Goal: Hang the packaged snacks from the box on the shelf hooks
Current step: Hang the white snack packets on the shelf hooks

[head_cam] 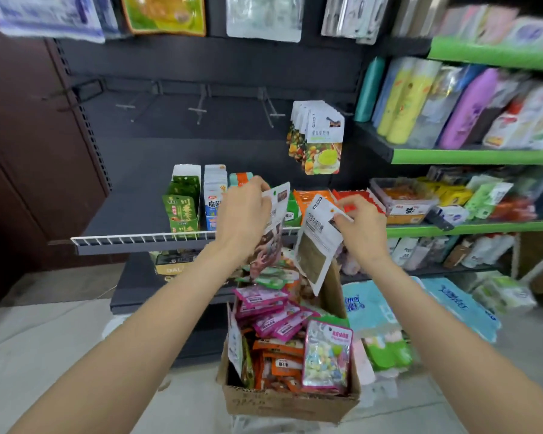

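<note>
Shop shelf [138,242]: one hook [342,112] filled, three bare; left hand [243,214] and right hand [359,228] each pinch a packet above the full box [292,402].

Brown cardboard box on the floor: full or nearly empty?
Still full: the brown cardboard box holds pink, orange and pastel snack packets piled to its rim.

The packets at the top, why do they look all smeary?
Head view: the top packets and right shelves are motion-blurred and bent by the wide lens; the middle stays sharper, so the left hand, right hand and box are clear.
</note>
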{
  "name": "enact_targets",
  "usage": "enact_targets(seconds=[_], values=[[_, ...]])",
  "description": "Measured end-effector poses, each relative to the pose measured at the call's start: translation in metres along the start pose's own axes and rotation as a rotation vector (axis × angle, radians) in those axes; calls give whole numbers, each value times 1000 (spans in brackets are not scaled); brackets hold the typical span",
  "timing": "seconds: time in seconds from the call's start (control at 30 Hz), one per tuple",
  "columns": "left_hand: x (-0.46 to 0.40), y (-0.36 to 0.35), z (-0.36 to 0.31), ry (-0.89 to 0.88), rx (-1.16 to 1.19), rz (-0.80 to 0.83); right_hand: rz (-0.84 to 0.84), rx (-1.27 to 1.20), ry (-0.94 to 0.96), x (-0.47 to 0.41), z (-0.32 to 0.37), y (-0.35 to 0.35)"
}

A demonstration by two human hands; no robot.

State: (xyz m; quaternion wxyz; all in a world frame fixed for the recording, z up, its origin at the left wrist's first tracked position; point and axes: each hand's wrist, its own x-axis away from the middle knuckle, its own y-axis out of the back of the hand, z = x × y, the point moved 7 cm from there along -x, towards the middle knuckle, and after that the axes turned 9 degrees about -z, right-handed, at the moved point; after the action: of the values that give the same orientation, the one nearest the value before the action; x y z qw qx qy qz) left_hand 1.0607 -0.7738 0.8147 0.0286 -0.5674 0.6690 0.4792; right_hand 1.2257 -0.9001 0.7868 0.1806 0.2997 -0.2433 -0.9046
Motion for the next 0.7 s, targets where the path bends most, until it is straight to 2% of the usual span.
enact_targets(seconds=[0.13,0.33,0.47,0.57,0.63,0.7], values=[[-35,-47,-39,-62,63,83,24,-89,-24,-55,-13,-4],[-74,-118,-86,-93,177,162,89,-366,-220,-142,-46,-35],[-93,-161,-95,-124,40,153,132,-406,-254,-183,-66,-52],[-105,-184,-99,-169,-122,178,205,-427,-210,-203,-75,-67],[-112,-187,-99,-164,-110,141,263,-476,-208,-213,-80,-74],[-126,-180,-89,-68,-47,23,331,-560,-224,-218,-83,-81]])
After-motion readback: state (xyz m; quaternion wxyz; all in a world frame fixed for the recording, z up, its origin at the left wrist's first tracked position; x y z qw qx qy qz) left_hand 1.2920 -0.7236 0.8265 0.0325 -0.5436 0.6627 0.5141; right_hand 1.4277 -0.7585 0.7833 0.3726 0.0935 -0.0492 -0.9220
